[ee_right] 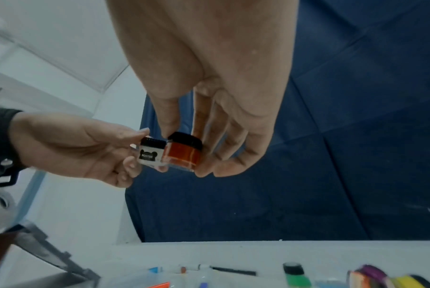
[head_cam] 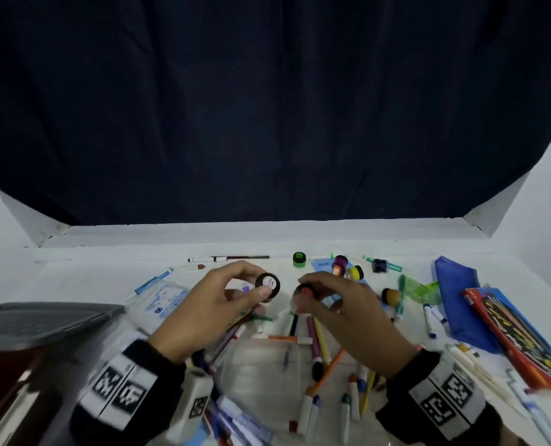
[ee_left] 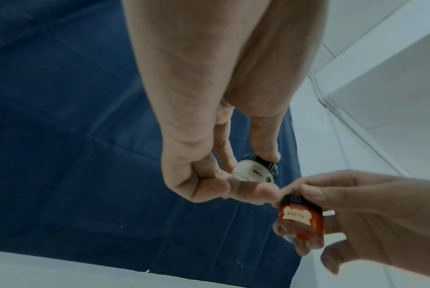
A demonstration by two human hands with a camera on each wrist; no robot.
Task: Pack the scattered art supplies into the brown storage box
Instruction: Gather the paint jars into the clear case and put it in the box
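From the head view we see our left hand (head_cam: 209, 304) raised over the white tabletop (head_cam: 113, 272), its thumb and fingers pinching a small white paint jar (head_cam: 267, 284) with a black lid. Just to its right, our right hand (head_cam: 341, 313) holds a red paint jar (head_cam: 306, 291) between thumb and fingertips; the two jars sit close together, above the clutter. The brown storage box (head_cam: 13, 375) stands at the near left edge with its grey lid (head_cam: 45, 317) tilted open. Markers (head_cam: 316, 336) lie scattered beneath and near the hands, more jars stand farther right, among them a green jar (head_cam: 299, 259) and a yellow jar (head_cam: 355, 272), and a blue pouch (head_cam: 457, 300) and a red and blue pack (head_cam: 519, 336) lie at the far right side.

From the left wrist view, our left hand (ee_left: 209, 155) grips the white paint jar (ee_left: 253, 171), thumb on one side and fingers on the other. Our right hand (ee_left: 371, 214) comes in from the right, fingers curled round the red paint jar (ee_left: 300, 216), whose label reads "POSTER".

From the right wrist view, our right hand (ee_right: 216, 109) clamps the red paint jar (ee_right: 184, 154) by lid and base. The white paint jar (ee_right: 151, 154), held by our left hand (ee_right: 81, 148), touches it side to side. The box lid (ee_right: 51, 255) shows at the lower left, and the green jar (ee_right: 295, 276) stands on the tabletop below.
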